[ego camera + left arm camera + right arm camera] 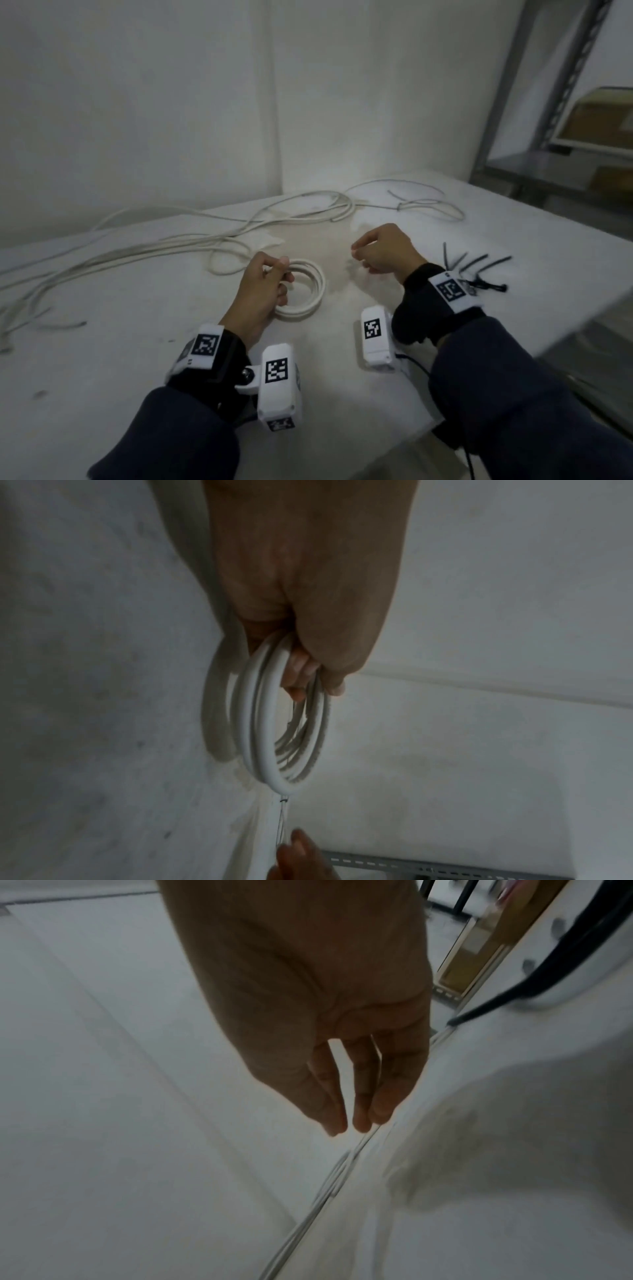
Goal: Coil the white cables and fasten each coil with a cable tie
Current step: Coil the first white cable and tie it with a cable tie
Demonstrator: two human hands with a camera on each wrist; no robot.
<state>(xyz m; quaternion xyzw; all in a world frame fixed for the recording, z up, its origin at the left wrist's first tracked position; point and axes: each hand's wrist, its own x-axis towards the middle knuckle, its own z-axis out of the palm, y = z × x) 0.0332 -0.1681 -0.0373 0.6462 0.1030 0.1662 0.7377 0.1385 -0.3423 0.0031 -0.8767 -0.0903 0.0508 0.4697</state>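
Observation:
A small coil of white cable [317,291] lies partly lifted on the white table [137,342]. My left hand [279,277] grips its left side, thumb on top and fingers curled through the loops. In the left wrist view the coil [263,737] hangs from my left hand [308,674]. A thin pale strand [283,818] runs from the coil's far end to my right hand [294,845]. My right hand [358,250] hovers right of the coil, thumb and fingertips pinched together [349,1127]. What the strand is I cannot tell.
Several long loose white cables [191,240] sprawl across the back and left of the table. A bunch of black cable ties [479,267] lies behind my right wrist. A grey metal shelf [513,137] with boxes stands at the far right, past the table edge.

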